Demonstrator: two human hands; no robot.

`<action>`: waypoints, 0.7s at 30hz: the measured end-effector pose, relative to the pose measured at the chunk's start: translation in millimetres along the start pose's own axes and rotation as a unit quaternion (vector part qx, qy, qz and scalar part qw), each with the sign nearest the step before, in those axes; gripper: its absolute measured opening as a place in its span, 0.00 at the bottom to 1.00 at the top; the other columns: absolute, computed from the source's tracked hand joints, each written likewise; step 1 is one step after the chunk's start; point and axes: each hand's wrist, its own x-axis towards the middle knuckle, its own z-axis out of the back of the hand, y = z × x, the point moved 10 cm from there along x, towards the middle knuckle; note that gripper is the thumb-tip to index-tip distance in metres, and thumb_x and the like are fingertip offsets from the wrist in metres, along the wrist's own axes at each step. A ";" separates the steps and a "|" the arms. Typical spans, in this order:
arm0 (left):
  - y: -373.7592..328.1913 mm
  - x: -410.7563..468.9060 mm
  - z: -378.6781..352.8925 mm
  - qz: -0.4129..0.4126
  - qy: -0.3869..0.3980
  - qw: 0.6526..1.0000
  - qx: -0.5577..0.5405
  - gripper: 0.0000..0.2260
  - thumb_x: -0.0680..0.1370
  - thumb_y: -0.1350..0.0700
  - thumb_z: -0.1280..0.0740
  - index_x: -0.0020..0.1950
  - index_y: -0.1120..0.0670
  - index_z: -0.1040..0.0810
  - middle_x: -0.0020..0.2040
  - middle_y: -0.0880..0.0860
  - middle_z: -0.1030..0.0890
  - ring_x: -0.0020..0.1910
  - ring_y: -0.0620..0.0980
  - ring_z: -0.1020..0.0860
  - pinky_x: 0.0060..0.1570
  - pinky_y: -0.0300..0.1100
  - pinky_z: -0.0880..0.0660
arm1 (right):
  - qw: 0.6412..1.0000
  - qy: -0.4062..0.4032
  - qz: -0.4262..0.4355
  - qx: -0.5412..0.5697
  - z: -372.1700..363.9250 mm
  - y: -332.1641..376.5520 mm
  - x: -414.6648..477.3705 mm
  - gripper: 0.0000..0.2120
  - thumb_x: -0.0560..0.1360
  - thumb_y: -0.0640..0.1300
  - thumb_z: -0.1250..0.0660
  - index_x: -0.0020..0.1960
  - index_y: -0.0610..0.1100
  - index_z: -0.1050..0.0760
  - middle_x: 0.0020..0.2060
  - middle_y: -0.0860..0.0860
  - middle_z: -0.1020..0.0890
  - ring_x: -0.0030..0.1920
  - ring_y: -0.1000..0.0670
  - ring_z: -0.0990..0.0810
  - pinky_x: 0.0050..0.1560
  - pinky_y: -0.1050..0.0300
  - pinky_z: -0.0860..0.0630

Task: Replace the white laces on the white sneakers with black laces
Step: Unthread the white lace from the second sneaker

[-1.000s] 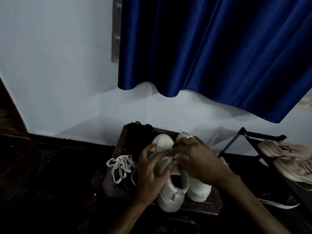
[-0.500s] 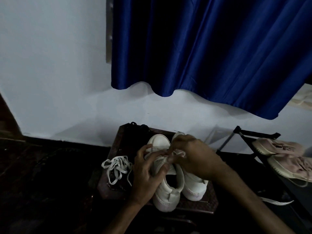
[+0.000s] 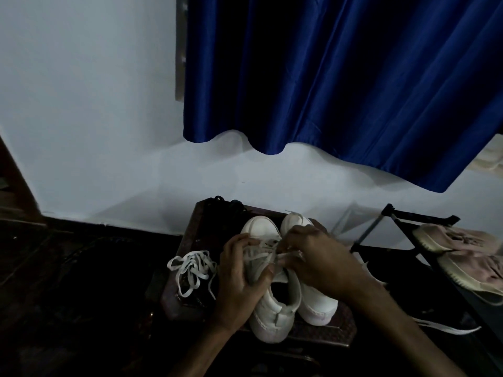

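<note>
Well, the head view is dim, but I can place everything. My left hand point(image 3: 239, 273) is wrapped round the side of the left sneaker point(image 3: 272, 311), which stands on the dark stool point(image 3: 326, 333) with its toe to the wall. My right hand point(image 3: 321, 262) pinches a strand of its white lace point(image 3: 261, 257) over the eyelets and hides much of the right sneaker point(image 3: 318, 303) just beside it.

I judge I'm mid-unlacing. I'd grip firmly with the left so the shoe can't skid, then draw the strand out one crossing at a time, along the eyelet's line. A loose white lace point(image 3: 192, 270) lies heaped near my left hand, and I'd steer the freed end clear of it. Something dark at the stool's far corner may be the black laces point(image 3: 226, 203), though I cannot tell.
</note>
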 end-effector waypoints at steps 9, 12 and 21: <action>-1.8 1.1 1.0 -0.010 -0.005 1.000 -0.006 0.18 0.70 0.48 0.31 0.57 0.53 0.26 0.62 0.47 0.28 0.66 0.50 0.29 0.63 0.34 0.35 | 0.941 -0.202 -0.153 0.223 76.8 -90.2 -26.4 0.04 0.74 0.41 0.29 0.43 0.48 0.22 0.41 0.54 0.18 0.39 0.51 0.18 0.41 0.55 0.22; -2.6 0.6 0.1 -0.011 -0.007 1.000 -0.010 0.18 0.70 0.49 0.31 0.57 0.53 0.25 0.62 0.48 0.28 0.65 0.51 0.29 0.64 0.36 0.34 | 0.965 -0.161 -0.169 0.119 68.3 -101.3 -25.9 0.03 0.74 0.45 0.29 0.47 0.51 0.22 0.47 0.55 0.20 0.45 0.53 0.20 0.42 0.62 0.25; -0.1 -0.9 0.3 0.003 -0.001 1.000 -0.012 0.18 0.71 0.47 0.31 0.58 0.52 0.25 0.63 0.47 0.28 0.67 0.51 0.30 0.65 0.37 0.34 | 0.999 -0.041 0.011 -0.019 -5.5 5.1 5.5 0.06 0.72 0.55 0.35 0.46 0.54 0.23 0.48 0.58 0.22 0.52 0.51 0.23 0.54 0.47 0.27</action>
